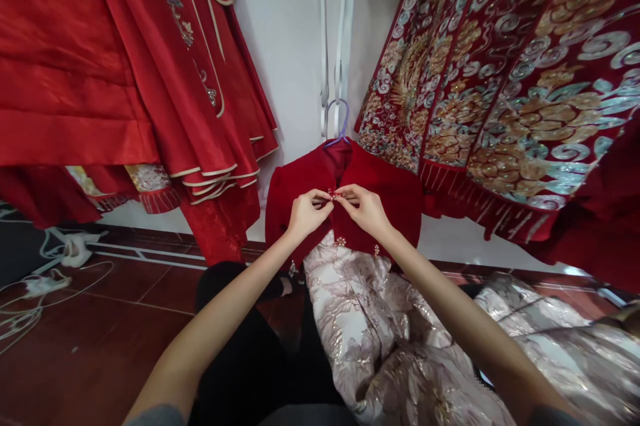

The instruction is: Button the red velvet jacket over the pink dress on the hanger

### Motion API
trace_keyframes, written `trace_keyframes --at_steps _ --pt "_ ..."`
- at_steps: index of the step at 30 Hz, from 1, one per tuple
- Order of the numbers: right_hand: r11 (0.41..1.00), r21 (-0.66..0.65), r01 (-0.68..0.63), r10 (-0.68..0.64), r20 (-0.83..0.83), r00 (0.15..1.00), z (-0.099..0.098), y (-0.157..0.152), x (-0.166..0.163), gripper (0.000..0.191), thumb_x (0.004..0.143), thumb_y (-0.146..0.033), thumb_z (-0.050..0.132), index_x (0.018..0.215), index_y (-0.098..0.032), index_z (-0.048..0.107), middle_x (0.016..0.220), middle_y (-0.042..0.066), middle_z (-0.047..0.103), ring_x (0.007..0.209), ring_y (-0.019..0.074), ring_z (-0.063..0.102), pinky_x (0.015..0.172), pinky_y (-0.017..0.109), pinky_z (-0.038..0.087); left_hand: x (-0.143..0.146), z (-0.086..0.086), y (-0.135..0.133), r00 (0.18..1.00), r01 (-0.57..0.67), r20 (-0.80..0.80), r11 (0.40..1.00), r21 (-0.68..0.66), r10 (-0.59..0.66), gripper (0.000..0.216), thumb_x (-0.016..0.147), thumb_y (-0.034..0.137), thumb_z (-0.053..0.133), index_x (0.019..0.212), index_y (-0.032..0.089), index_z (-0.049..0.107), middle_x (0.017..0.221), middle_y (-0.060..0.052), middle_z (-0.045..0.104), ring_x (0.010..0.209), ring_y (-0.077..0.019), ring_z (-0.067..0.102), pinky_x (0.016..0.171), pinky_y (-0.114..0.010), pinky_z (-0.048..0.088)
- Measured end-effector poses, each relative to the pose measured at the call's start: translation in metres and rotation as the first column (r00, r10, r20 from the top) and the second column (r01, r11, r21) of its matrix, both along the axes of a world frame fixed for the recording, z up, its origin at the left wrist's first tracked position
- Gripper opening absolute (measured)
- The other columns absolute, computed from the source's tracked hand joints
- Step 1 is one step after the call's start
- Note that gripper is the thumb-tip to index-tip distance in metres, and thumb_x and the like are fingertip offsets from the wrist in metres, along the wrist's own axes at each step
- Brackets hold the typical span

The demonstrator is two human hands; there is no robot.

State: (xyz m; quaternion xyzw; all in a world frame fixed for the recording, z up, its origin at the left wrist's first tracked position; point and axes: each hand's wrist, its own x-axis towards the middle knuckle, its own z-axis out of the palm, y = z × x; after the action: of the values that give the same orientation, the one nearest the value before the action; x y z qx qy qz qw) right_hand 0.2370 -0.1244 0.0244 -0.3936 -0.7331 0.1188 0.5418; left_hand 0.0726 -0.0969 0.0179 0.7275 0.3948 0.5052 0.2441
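Observation:
A dark red velvet jacket (pixel 395 196) hangs on a purple hanger (pixel 340 126) against the white wall. My left hand (pixel 306 213) and my right hand (pixel 364 208) meet at its front opening, each pinching an edge at a small beaded button (pixel 332 196). Both hands are closed in a pinch. Two more beaded buttons (pixel 341 241) show lower on the jacket's front. Below the jacket a pale pink and gold brocade skirt (pixel 370 326) spills down over my lap.
Red satin robes (pixel 125 79) hang at the left. Heavily embroidered red and gold garments (pixel 500 79) hang at the right. White cables and a power strip (pixel 70 249) lie on the dark red tiled floor (pixel 100 333) at the left.

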Motion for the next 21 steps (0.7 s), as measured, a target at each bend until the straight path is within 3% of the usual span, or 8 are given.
trace_keyframes --at_steps 7,11,15,21 --pt "1.000 -0.014 -0.004 0.005 0.016 1.000 0.004 -0.001 0.002 0.015 0.084 -0.025 0.057 0.095 -0.020 0.065 0.096 0.004 0.070 0.083 0.0164 0.068 0.078 0.031 0.058 -0.001 0.010 -0.007 0.959 -0.140 -0.234 0.985 0.098 0.159 0.017 0.078 0.034 0.065 0.090 0.023 0.068 0.093 -0.002 0.072 0.088 -0.0181 0.068 0.081 -0.029 0.053" --pt "0.999 -0.041 -0.008 0.008 0.012 1.000 0.004 0.002 0.003 0.014 0.082 -0.026 0.061 0.094 -0.020 0.063 0.094 0.003 0.070 0.084 0.0166 0.068 0.079 0.032 0.058 -0.002 0.020 -0.005 0.911 -0.047 -0.397 0.985 0.168 0.111 0.014 0.081 0.030 0.061 0.091 0.022 0.069 0.084 -0.002 0.073 0.079 -0.0172 0.069 0.074 -0.027 0.051" --pt "0.998 -0.046 -0.031 0.030 -0.011 0.999 0.000 0.007 0.004 0.017 0.080 -0.027 0.063 0.095 -0.020 0.057 0.093 0.003 0.068 0.085 0.0165 0.067 0.079 0.032 0.058 -0.003 0.031 -0.005 0.821 0.018 -0.550 0.956 0.292 0.153 0.014 0.082 0.025 0.059 0.090 0.020 0.070 0.086 -0.004 0.073 0.076 -0.0179 0.067 0.072 -0.026 0.048" --pt "0.997 -0.035 -0.073 0.074 0.052 0.996 0.000 0.011 0.010 0.022 0.081 -0.025 0.060 0.100 -0.021 0.050 0.093 0.004 0.064 0.087 0.0165 0.065 0.082 0.034 0.056 -0.002 0.045 0.001 0.704 0.146 -0.699 0.937 0.317 0.127 0.015 0.083 0.023 0.057 0.085 0.020 0.072 0.079 -0.006 0.072 0.073 -0.0188 0.066 0.070 -0.026 0.046"
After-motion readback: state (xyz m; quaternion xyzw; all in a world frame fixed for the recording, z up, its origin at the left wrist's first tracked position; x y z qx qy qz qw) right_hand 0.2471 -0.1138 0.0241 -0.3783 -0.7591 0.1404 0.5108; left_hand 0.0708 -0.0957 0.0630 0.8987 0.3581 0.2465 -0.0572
